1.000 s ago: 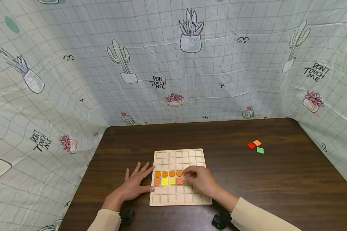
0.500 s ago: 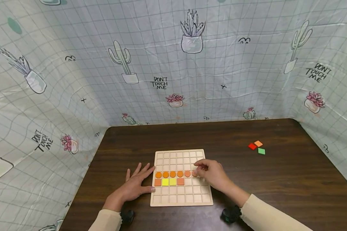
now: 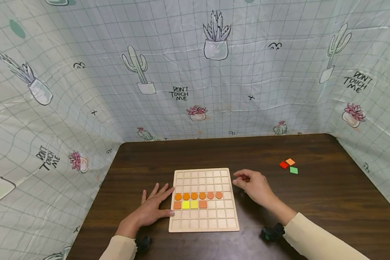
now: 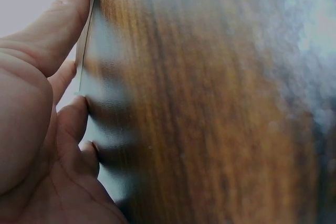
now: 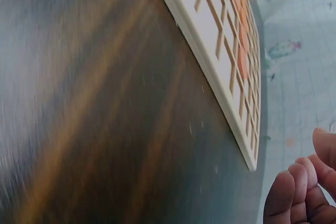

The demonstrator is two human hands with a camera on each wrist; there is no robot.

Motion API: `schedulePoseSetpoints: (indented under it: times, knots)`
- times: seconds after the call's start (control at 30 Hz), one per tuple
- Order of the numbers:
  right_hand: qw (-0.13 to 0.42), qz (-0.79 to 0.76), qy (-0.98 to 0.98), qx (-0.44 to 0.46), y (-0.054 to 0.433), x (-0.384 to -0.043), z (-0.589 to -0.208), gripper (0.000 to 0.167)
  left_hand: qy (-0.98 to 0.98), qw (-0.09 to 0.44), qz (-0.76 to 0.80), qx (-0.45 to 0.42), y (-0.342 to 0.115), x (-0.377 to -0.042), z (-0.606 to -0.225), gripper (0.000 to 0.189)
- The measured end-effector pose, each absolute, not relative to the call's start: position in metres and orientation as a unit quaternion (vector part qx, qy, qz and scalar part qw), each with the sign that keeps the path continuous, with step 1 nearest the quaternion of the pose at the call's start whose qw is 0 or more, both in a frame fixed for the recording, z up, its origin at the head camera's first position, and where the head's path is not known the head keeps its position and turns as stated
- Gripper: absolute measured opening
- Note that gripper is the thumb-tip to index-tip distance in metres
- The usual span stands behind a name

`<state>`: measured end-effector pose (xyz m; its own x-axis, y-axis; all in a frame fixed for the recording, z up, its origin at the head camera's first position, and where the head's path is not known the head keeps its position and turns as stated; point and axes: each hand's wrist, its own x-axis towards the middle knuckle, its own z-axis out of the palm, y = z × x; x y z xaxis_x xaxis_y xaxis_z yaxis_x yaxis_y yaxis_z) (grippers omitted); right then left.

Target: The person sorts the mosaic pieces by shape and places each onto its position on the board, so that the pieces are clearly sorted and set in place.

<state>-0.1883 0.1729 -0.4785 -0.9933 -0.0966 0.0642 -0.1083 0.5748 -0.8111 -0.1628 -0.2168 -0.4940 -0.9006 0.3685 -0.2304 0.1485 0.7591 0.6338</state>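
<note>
A pale wooden grid board (image 3: 195,224) lies flat on the table. Across its middle row run several orange discs (image 3: 194,196), the two at the right paler. Below them sit two yellow squares (image 3: 185,205) between two orange squares (image 3: 203,204). My left hand (image 3: 146,212) rests spread at the board's left edge, thumb and a fingertip touching it; the left wrist view shows fingertips along the board's side (image 4: 86,40). Off the board's right edge hovers my right hand (image 3: 256,186), fingers loosely bent. In the right wrist view nothing shows between its thumb and fingers (image 5: 279,195).
Toward the back right of the dark wooden table (image 3: 149,155) lie a red tile (image 3: 283,165), a light orange tile (image 3: 290,161) and a green tile (image 3: 294,170). A patterned curtain (image 3: 169,57) rises behind the table and along both sides.
Two paler orange discs now extend the disc row to the right. My right hand has let go of the last one and moved right, off the board. The left hand stays put.
</note>
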Motion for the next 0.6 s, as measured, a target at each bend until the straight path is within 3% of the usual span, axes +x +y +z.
schedulePoseSetpoints:
  times: [0.6]
  knots:
    - [0.018, 0.425, -0.904, 0.036, 0.240, -0.201, -0.476, 0.035, 0.921, 0.171, 0.319, 0.144, -0.218, -0.161, -0.493, 0.087]
